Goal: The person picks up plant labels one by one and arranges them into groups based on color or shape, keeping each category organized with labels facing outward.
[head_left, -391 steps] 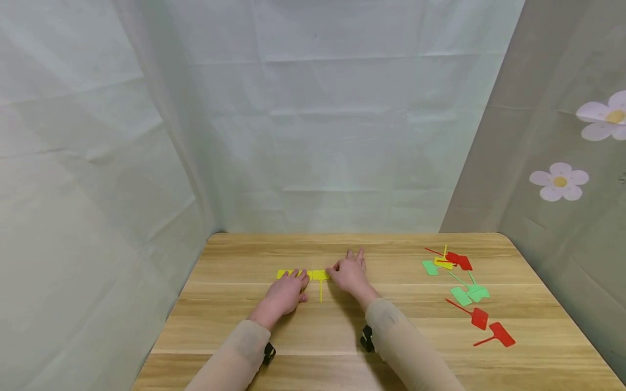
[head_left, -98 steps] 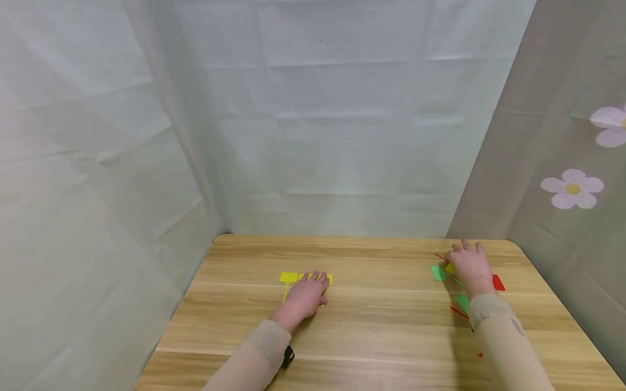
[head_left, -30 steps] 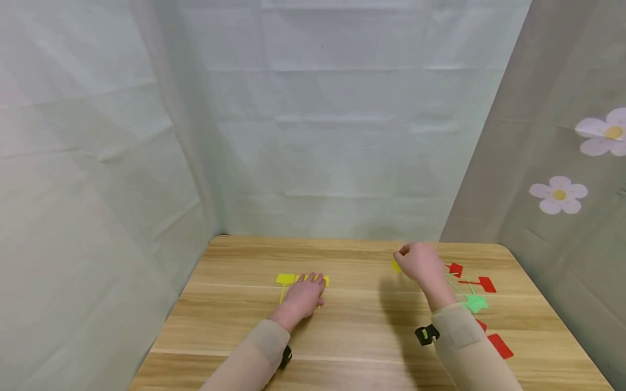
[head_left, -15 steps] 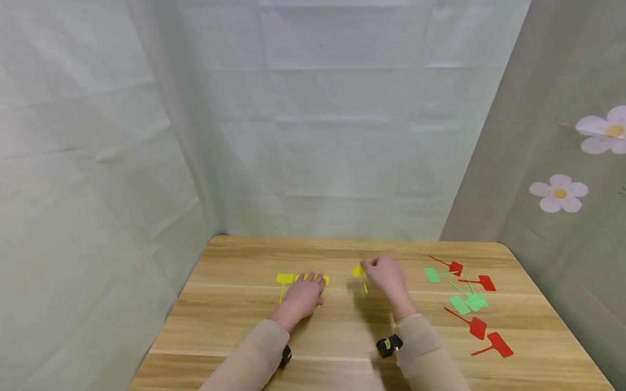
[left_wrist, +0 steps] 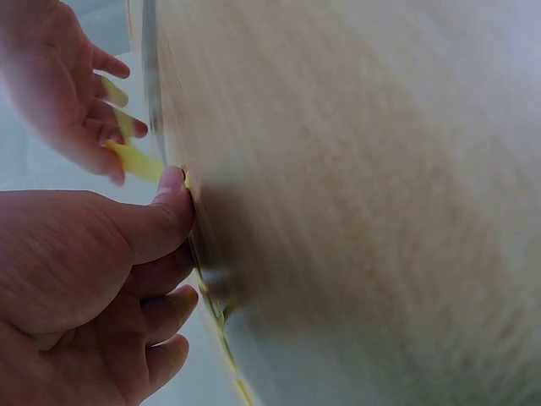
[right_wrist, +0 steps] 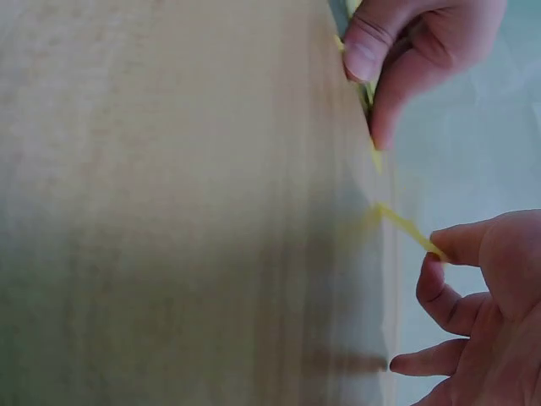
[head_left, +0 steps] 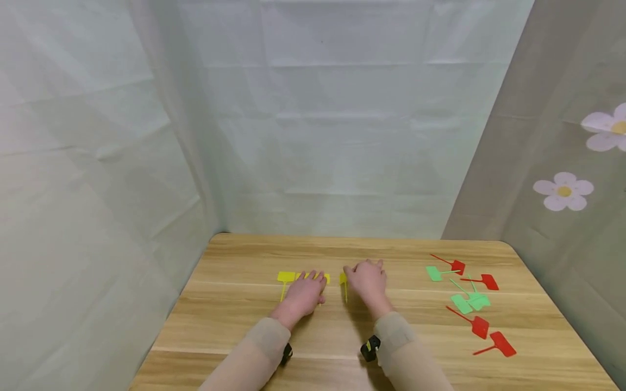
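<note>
My right hand [head_left: 367,279] pinches a yellow T-shaped plant label [head_left: 344,279] between thumb and forefinger, stem toward me. In the right wrist view that label [right_wrist: 410,230] is tilted, its near edge close to the wood. My left hand [head_left: 303,296] lies over a row of yellow plant labels [head_left: 286,276], fingers spread and pressing on them; it covers most of the row. A narrow gap separates the held label from the row's right end. In the left wrist view my left thumb [left_wrist: 173,199] touches the tabletop beside the row.
On the right of the wooden table [head_left: 235,336] lie several loose labels: red ones [head_left: 502,344] and green ones [head_left: 433,273], some overlapping. Pale cloth [head_left: 342,136] hangs behind the table's back edge, and a flowered cloth [head_left: 562,193] on the right.
My right hand has taken a yellow label from the pile at right and carried it left and down beside the row. Earlier, my left hand shifted right along the row; lately it stays put.
</note>
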A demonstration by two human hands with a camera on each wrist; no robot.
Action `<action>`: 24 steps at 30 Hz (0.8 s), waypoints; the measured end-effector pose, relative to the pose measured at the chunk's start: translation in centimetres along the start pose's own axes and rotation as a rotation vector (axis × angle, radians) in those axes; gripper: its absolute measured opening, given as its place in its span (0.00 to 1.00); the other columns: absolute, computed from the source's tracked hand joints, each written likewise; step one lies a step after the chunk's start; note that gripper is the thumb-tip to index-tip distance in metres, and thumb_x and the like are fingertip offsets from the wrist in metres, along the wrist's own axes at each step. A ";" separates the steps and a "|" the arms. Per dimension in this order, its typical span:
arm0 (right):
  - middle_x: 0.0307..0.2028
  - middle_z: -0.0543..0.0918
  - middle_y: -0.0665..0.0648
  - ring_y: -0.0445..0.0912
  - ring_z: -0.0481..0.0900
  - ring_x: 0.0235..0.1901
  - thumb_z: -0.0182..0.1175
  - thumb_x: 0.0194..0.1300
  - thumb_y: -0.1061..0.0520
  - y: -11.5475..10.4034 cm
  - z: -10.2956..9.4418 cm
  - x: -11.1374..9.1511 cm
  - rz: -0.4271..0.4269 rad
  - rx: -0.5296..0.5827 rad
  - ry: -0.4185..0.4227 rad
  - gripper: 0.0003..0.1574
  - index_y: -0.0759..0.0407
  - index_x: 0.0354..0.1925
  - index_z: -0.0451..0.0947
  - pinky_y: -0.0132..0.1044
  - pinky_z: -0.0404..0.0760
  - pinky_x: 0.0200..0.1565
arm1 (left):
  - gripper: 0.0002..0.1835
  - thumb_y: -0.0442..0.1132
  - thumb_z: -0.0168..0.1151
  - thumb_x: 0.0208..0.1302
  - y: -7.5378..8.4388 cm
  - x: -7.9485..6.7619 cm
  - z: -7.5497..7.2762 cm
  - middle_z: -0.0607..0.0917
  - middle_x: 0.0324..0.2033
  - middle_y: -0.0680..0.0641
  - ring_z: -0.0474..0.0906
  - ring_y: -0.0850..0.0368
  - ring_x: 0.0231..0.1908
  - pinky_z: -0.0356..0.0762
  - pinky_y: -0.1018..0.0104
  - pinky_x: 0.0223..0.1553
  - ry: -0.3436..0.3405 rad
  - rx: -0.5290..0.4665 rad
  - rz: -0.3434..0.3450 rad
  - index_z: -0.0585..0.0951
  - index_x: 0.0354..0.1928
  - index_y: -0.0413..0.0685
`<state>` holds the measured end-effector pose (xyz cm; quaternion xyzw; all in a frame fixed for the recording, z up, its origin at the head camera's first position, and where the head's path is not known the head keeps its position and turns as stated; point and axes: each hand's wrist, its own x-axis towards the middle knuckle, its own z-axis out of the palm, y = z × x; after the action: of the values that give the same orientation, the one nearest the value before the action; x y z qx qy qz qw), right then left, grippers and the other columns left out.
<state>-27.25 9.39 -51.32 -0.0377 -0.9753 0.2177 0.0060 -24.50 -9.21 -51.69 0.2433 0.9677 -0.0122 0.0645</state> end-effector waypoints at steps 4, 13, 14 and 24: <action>0.64 0.70 0.76 0.78 0.52 0.68 0.55 0.70 0.39 -0.2 0.0 -0.2 -0.006 -0.012 -0.006 0.27 0.57 0.36 0.89 0.71 0.57 0.65 | 0.30 0.49 0.62 0.69 0.0 -0.1 -0.1 0.71 0.69 0.46 0.64 0.46 0.70 0.58 0.48 0.71 0.006 -0.006 0.001 0.73 0.69 0.46; 0.66 0.67 0.77 0.77 0.46 0.70 0.58 0.68 0.35 -0.4 -0.1 0.2 -0.026 -0.019 -0.042 0.28 0.56 0.35 0.90 0.71 0.48 0.67 | 0.30 0.50 0.63 0.68 -0.1 0.1 0.1 0.71 0.69 0.46 0.64 0.46 0.70 0.59 0.49 0.70 0.018 0.010 0.003 0.73 0.69 0.47; 0.66 0.67 0.77 0.77 0.46 0.70 0.58 0.68 0.35 -0.3 0.0 0.3 -0.027 -0.026 -0.040 0.29 0.56 0.35 0.90 0.71 0.48 0.67 | 0.30 0.50 0.63 0.68 -0.1 0.1 0.1 0.71 0.70 0.46 0.64 0.46 0.70 0.59 0.49 0.70 0.015 0.008 0.002 0.73 0.69 0.47; 0.67 0.64 0.78 0.76 0.44 0.71 0.58 0.66 0.31 0.1 1.1 0.4 -0.008 -0.075 -0.040 0.33 0.57 0.30 0.89 0.71 0.48 0.68 | 0.30 0.50 0.63 0.68 -0.1 0.1 0.1 0.71 0.70 0.46 0.63 0.47 0.70 0.59 0.49 0.71 0.003 0.002 -0.003 0.73 0.69 0.46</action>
<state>-27.65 9.05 -52.35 -0.0298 -0.9828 0.1816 -0.0140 -24.59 -9.28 -51.77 0.2420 0.9682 -0.0128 0.0627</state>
